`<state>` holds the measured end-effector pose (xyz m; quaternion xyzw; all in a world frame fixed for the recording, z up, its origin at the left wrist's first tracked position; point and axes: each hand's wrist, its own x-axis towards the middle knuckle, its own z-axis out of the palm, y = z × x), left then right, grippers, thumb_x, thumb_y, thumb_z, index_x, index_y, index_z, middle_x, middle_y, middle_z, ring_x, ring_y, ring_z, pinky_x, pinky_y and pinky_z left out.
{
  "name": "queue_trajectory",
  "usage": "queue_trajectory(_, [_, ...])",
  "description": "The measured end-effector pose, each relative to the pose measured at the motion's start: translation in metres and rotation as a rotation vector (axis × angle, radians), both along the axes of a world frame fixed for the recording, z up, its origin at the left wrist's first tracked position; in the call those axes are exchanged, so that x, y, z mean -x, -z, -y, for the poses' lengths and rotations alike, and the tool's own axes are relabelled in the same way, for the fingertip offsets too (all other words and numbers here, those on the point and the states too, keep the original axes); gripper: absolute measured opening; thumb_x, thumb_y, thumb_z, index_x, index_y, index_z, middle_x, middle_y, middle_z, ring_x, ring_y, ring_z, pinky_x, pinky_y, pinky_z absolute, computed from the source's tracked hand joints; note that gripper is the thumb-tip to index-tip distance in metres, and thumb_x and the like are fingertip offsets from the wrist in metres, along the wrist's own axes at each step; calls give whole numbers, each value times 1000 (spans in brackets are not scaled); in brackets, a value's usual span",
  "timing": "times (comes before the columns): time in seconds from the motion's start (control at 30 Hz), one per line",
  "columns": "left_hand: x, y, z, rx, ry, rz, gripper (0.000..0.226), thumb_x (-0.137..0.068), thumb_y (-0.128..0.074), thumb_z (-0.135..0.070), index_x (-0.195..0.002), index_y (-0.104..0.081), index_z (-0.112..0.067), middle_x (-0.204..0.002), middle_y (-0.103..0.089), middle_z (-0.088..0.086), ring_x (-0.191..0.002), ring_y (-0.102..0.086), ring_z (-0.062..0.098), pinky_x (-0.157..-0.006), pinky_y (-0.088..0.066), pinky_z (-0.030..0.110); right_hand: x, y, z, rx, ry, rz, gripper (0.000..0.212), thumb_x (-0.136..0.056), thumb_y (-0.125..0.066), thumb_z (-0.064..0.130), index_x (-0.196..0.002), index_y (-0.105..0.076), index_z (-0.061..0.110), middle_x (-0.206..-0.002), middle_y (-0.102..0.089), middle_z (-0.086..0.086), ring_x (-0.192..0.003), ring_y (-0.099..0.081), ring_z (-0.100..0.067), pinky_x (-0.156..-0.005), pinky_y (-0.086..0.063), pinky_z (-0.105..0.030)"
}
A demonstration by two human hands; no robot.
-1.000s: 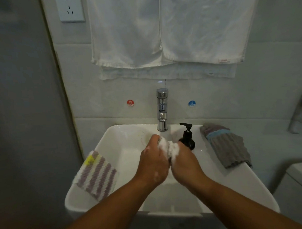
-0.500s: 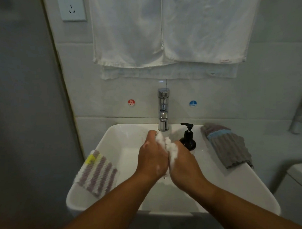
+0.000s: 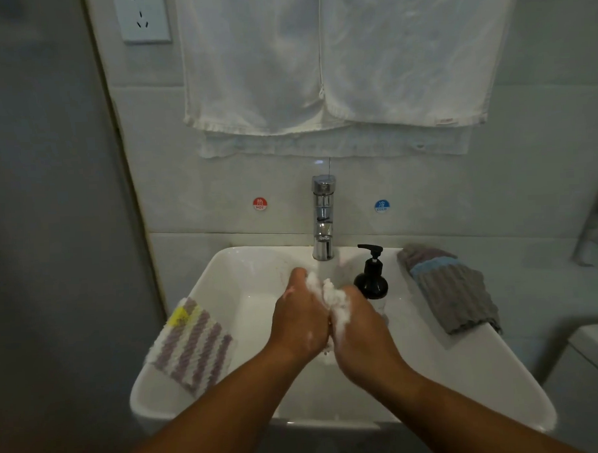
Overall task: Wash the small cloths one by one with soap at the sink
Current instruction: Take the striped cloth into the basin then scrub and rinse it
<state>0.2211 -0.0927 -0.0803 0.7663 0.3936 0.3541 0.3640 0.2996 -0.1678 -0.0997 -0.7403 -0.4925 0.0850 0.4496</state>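
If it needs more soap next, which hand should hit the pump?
Right, probably. The soap bottle stands just beyond the right hand, on its side; the left hand would have to cross over. Both hands grip the soapy cloth.

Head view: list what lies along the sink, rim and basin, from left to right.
Striped cloth → left hand → right hand → grey cloth. Both hands grip a foamy white cloth between them. The soap pump overlaps the right hand, so it is left out.
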Motion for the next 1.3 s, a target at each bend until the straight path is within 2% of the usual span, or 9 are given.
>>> queue_trajectory(0.07, [2, 0, 9, -15, 90, 11, 7, -107, -41, -16, -104, -47, -19, -95, -60, 2, -82, -59, 15, -68, -55, 28, -8, -8, -5, -49, 22, -83, 12, -106, -47, 17, -108, -58, 14, -86, -58, 9, -73, -61, 1, -62, -49, -10])
queue_trajectory(0.23, [10, -1, 16, -19, 282, -48, 19, -102, -56, -16, -118, -47, -21, -112, -61, -1, -100, -64, 16, -87, -60, 30, -38, -16, -18, 8, 7, -166, 12, -98, -60, 18, -87, -64, 22, -88, -70, -3, -84, -70, -20, -80, -61, -45])
queue_trajectory(0.47, [22, 5, -3, 98, 256, -69, 20, -103, -56, -19, -117, -46, -27, -118, -61, 3, -99, -65, 20, -76, -61, 27, -50, -14, -15, -183, -9, -328, 10, -103, -56, 28, -101, -61, 35, -99, -69, 3, -92, -70, -17, -74, -63, -42])
queue_trajectory(0.63, [28, 6, -16, 386, 229, 187, 22, -103, -55, -10, -116, -51, -28, -121, -60, 8, -101, -67, 26, -80, -64, 38, -52, -15, -8, -138, -124, -390, 11, -104, -56, 31, -104, -64, 24, -90, -71, 1, -75, -65, -15, -62, -55, -32])
queue_trajectory(0.77, [22, 4, -10, 555, 233, 308, 15, -106, -50, -26, -119, -55, -22, -114, -64, 10, -97, -66, 28, -69, -60, 32, -43, -15, -6, -118, -225, -702, 7, -103, -55, 17, -105, -60, 12, -93, -67, -10, -72, -63, -16, -55, -49, -27])
queue_trajectory(0.87, [13, 10, -12, 378, 109, 305, 12, -104, -53, -34, -110, -59, -25, -109, -67, 7, -94, -68, 23, -72, -61, 35, -32, -21, -6, -57, -218, -848, 23, -102, -54, 33, -109, -61, 12, -92, -69, -12, -73, -65, -18, -55, -48, -28])
queue_trajectory(1.0, [11, 11, -11, 140, 90, 240, 18, -103, -54, -12, -101, -61, -28, -106, -66, 4, -95, -67, 19, -75, -61, 26, -24, -26, -10, 230, -43, -901, 63, -95, -46, 70, -110, -69, 14, -93, -74, -12, -67, -64, -22, -49, -46, -26])
queue_trajectory(1.13, [15, 9, -9, 159, 161, 268, 27, -96, -57, -5, -101, -59, -31, -106, -67, 4, -95, -67, 21, -75, -62, 30, -29, -29, -11, 17, -69, -940, 35, -103, -55, 37, -105, -65, 4, -75, -62, -12, -54, -54, -16, -46, -44, -26])
queue_trajectory(1.3, [13, 5, -1, 397, 183, 251, 23, -109, -34, -42, -119, -51, -31, -115, -64, 4, -101, -65, 22, -76, -62, 36, -25, -19, -12, -87, -69, -685, 8, -104, -54, 22, -108, -60, 20, -101, -68, -15, -81, -66, -28, -56, -52, -28])
